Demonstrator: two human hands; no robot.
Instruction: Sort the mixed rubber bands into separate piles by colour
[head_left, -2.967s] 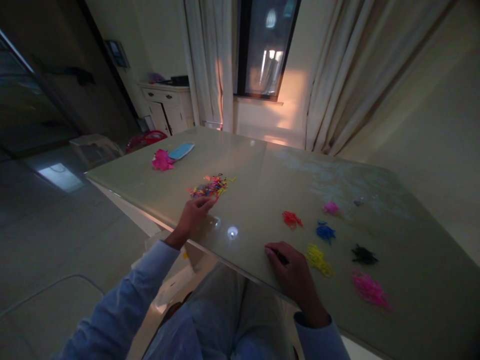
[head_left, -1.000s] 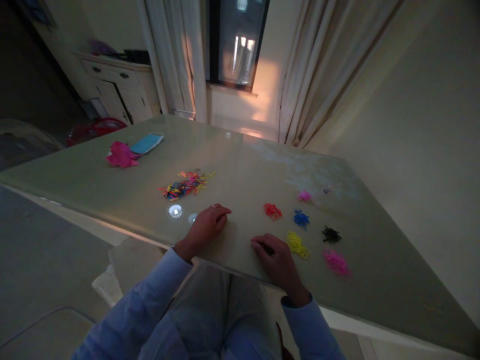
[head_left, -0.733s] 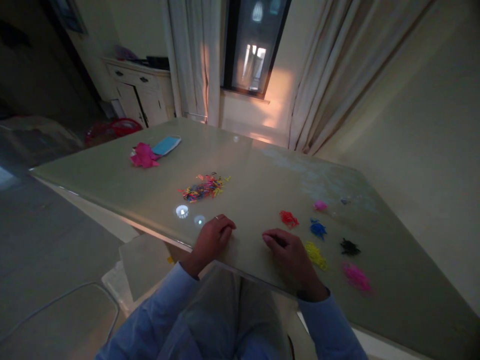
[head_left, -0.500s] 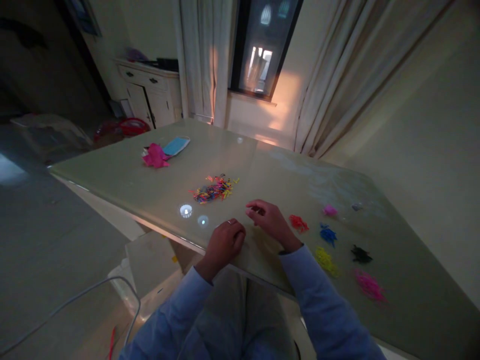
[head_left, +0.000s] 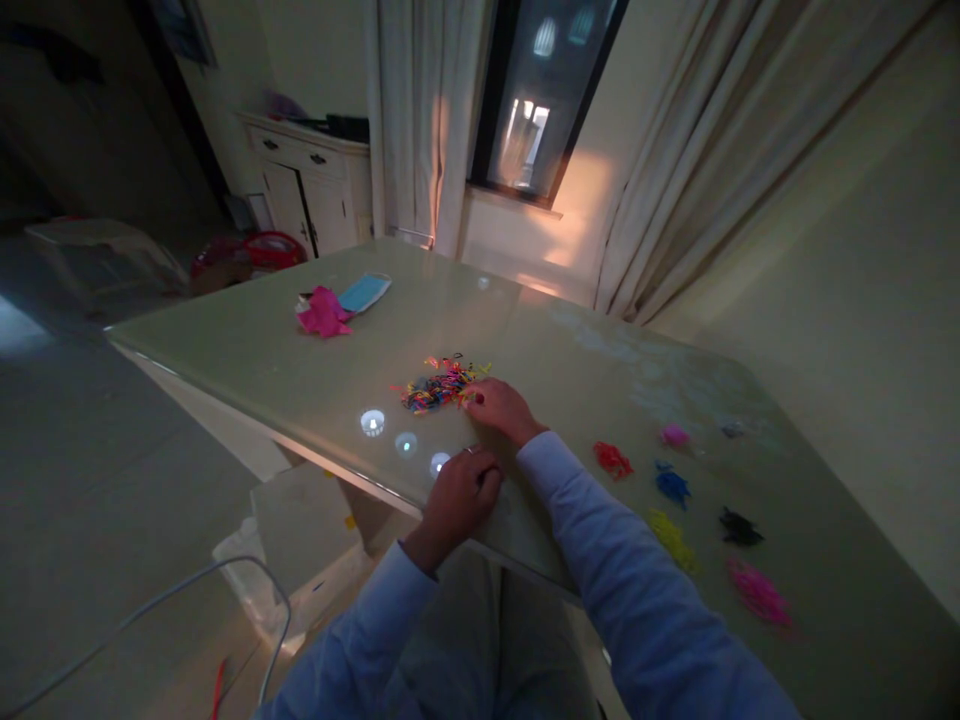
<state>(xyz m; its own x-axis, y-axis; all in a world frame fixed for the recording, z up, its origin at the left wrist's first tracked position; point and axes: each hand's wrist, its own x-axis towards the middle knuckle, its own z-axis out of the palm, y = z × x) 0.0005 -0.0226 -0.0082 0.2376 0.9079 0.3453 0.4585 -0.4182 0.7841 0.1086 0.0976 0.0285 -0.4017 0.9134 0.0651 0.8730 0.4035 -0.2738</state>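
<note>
A mixed heap of small coloured rubber bands lies in the middle of the glossy table. At the heap's right edge, the fingertips of my right hand are pinched together on a band. My left hand, with a ring on one finger, rests curled near the table's front edge; whatever its fingers may hold is hidden. Right of my hands are single-colour piles: red bands, blue bands, yellow bands, black bands and pink bands.
A blue face mask and crumpled pink paper or cloth lie at the far left of the table. A small pink lump sits beyond the blue pile. Below the front edge stands a pale box, with a grey cable nearby.
My right hand has moved left and away from me, from above bare table to the right edge of the mixed heap. My left hand stays curled near the edge. The view has shifted slightly.
</note>
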